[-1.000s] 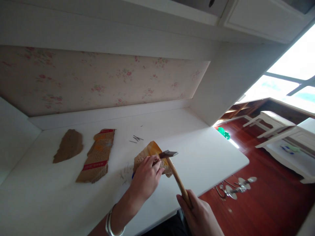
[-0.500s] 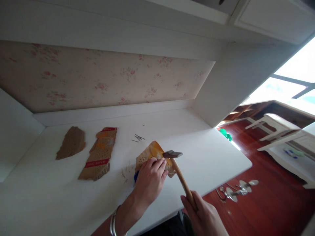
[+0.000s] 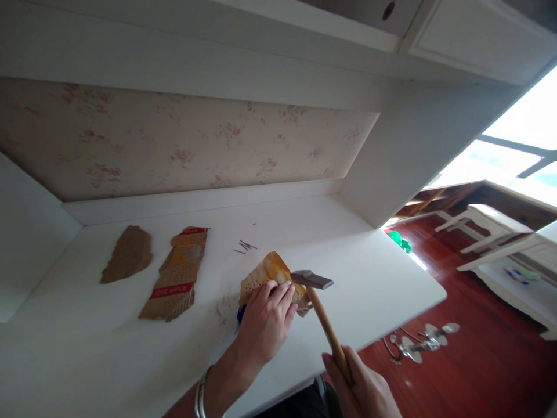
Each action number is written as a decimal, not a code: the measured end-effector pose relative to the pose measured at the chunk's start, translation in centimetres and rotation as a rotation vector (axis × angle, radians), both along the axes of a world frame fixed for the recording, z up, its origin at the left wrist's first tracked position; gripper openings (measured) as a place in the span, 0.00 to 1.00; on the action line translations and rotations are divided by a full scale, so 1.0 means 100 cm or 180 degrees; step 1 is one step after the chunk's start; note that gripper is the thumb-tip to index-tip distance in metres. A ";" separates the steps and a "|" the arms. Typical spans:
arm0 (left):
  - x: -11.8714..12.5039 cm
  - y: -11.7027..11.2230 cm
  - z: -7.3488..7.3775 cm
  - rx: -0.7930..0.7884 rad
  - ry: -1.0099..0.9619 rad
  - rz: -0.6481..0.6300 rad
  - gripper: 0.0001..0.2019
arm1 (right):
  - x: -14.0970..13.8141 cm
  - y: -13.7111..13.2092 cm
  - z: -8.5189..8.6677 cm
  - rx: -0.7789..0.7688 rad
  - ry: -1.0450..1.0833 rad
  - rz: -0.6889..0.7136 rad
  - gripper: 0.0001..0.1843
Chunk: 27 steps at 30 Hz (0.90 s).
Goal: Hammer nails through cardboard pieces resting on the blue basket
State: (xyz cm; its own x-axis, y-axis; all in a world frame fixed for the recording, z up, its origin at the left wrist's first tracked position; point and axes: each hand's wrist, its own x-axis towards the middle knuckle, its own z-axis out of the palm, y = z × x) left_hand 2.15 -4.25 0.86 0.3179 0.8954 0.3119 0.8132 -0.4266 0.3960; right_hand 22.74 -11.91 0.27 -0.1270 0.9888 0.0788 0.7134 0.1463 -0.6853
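My right hand (image 3: 363, 383) is wrapped round the wooden handle of a hammer (image 3: 324, 319). Its metal head is just right of my left fingertips, over a piece of cardboard (image 3: 277, 266) with yellow print and rows of small holes. On that cardboard rests my left hand (image 3: 266, 319), fingers drawn together and tips pinched; what they hold, if anything, is hidden. Something blue (image 3: 241, 313) peeks out under the cardboard's left edge. Several nails (image 3: 246, 247) lie loose behind it on the white desk (image 3: 357, 261). More thin, pale bits (image 3: 224, 305) are scattered left of my hand.
Left on the desk are a long punched cardboard strip (image 3: 176, 276) with red bands and a plain brown cardboard scrap (image 3: 127, 255). Side panels and an overhead cabinet enclose the desk. Beyond its right edge, a chandelier-like fixture (image 3: 420, 342) lies on the red floor (image 3: 478, 325).
The hammer's head has shifted slightly right, away from my left fingertips, and turned a little. My left hand and the cardboard stay in place.
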 end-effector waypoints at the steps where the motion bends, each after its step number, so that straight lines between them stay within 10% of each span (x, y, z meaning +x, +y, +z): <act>1: 0.000 0.000 0.000 0.0014 -0.0010 0.0000 0.18 | 0.000 0.000 0.000 -0.0012 -0.0038 0.0037 0.13; 27: -0.001 -0.010 -0.006 0.0239 0.0004 0.0114 0.13 | 0.002 0.005 0.005 0.0221 -0.0664 0.0391 0.14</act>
